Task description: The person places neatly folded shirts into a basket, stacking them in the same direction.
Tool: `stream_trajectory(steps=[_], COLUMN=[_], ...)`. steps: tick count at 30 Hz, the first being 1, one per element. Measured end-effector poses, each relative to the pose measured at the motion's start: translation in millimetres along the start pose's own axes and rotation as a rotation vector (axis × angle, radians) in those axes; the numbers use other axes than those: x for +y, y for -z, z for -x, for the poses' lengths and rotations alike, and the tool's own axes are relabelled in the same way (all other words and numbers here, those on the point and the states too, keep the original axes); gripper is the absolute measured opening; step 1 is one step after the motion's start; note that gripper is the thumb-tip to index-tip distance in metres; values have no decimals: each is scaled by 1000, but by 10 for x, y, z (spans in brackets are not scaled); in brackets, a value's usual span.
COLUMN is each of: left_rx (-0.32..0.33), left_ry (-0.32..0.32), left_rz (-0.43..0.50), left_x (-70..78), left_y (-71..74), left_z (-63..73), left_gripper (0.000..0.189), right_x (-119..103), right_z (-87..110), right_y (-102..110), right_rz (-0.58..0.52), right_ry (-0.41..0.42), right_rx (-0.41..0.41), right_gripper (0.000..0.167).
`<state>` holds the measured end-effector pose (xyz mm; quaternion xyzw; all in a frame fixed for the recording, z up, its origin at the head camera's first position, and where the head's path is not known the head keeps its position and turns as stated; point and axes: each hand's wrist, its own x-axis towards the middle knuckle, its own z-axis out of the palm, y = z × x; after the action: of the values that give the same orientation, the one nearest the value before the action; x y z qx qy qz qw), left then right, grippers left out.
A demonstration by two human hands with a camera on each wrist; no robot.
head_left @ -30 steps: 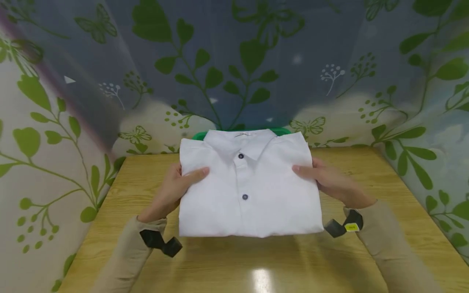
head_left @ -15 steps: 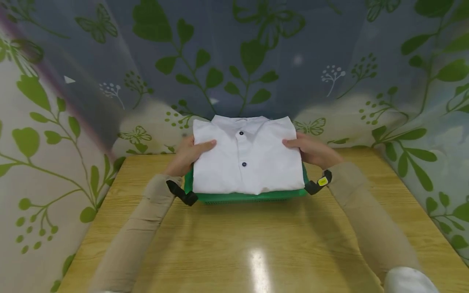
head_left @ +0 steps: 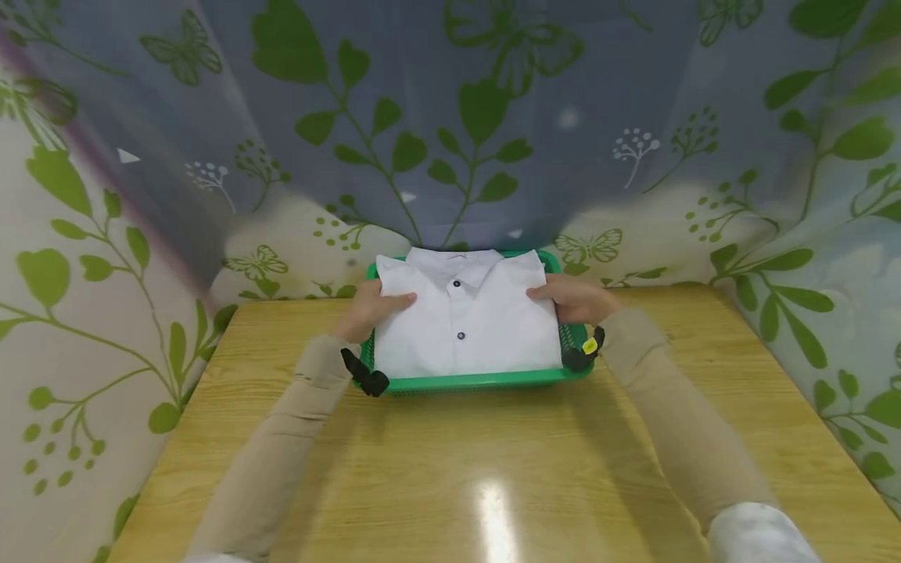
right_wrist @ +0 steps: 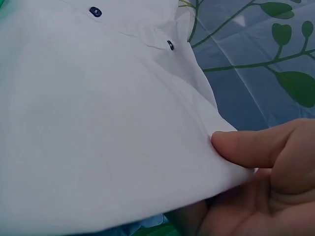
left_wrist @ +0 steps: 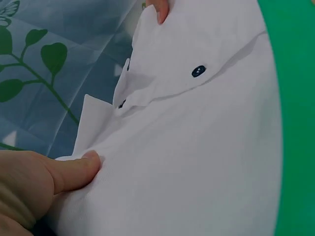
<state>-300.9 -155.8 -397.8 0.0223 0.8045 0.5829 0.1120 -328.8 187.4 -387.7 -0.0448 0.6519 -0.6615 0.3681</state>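
Observation:
A folded white shirt with dark buttons lies level within the rim of a green plastic basket, its collar toward the back wall. My left hand grips the shirt's left side, thumb on top; in the left wrist view that thumb presses near the collar end. On the opposite side my right hand pinches the other edge, thumb above and fingers underneath, as the right wrist view shows the hand. Below the raised edge there, a bit of light blue cloth shows inside the basket.
The basket stands at the back of a wooden table, close to a hanging curtain printed with leaves and butterflies. More of this printed cloth encloses the left and right sides. Black wrist straps sit on both sleeves.
Both hands have carried the shirt forward, away from me, then lowered it into the basket. The basket's front rim, hidden at first, now shows in front of the shirt.

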Motion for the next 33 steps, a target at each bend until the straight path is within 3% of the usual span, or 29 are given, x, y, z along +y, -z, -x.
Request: stream_trajectory(steps=[6,10,13,18,21,28,33], left_rx=[6,-14,12,86,86,33,61], left_ry=[76,122,129,82,66,97,74], left_rz=[-42,-54,-43,-36,-47,-29,-6], left_x=[15,21,6,-28,-18,8,14], left_y=[-25,-20,-19,-29,-34,-26,-53], left_z=[33,-10,-43,-87,-114,-129,-148], left_gripper=[62,61,53,36,39,55,56], right_x=[64,86,87,71,60,56,46], right_z=[-44,-72,-75,-39,-35,-80,-85], right_y=[-47,-66,-86,-112,-108,-103,-94], right_rz=[-10,-7,4,41,56,212,378], right_ry=[1,-2,24,97,111,62,86], right_rx=[43,79,112,304,414,380,503], right_gripper=[59,57,55,61,60,64,25])
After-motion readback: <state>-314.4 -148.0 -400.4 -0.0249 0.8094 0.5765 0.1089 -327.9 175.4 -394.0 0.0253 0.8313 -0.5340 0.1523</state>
